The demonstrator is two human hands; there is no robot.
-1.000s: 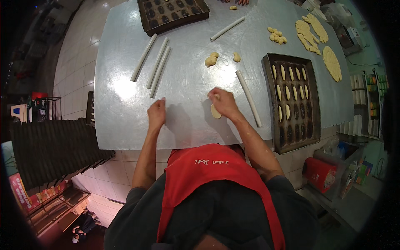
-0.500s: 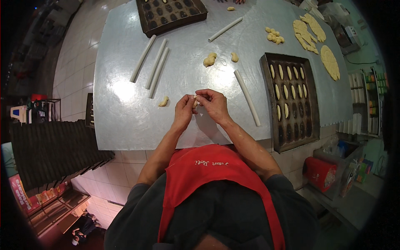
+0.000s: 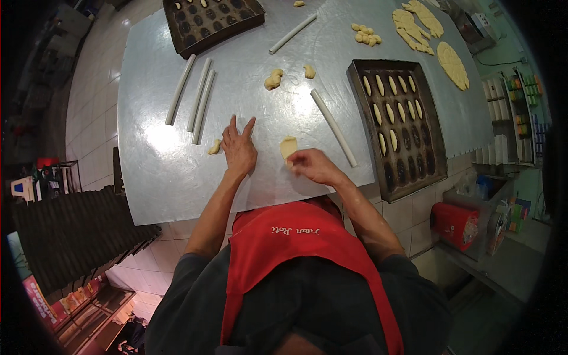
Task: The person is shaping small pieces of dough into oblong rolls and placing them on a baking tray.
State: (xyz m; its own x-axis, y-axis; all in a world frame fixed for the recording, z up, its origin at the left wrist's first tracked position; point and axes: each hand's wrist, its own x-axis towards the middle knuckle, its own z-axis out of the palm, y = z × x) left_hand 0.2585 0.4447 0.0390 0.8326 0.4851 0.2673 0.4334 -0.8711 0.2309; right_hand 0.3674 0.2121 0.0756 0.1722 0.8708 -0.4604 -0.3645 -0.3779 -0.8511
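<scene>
My left hand (image 3: 240,150) rests on the metal table with its fingers spread, holding nothing. Just left of it lies a small curved dough piece (image 3: 214,147). My right hand (image 3: 315,166) pinches the near end of a thin flattened piece of dough (image 3: 288,145), which lies on the tabletop in front of me. To the right of that hand is a white rolling rod (image 3: 334,128). Farther back sit a dough lump (image 3: 274,79) and a smaller one (image 3: 309,71).
A dark moulded baking tray (image 3: 430,160) at the right holds several slim dough rolls. Another tray (image 3: 216,36) stands at the far left. Three white rods (image 3: 203,106) lie left, one (image 3: 293,34) farther back. Dough balls (image 3: 367,35) and dough sheets (image 3: 453,66) lie far right.
My hands, together on a small dough piece before, have come apart. The left now lies spread on the table; the right holds a flat dough piece on it. The whole view has shifted slightly.
</scene>
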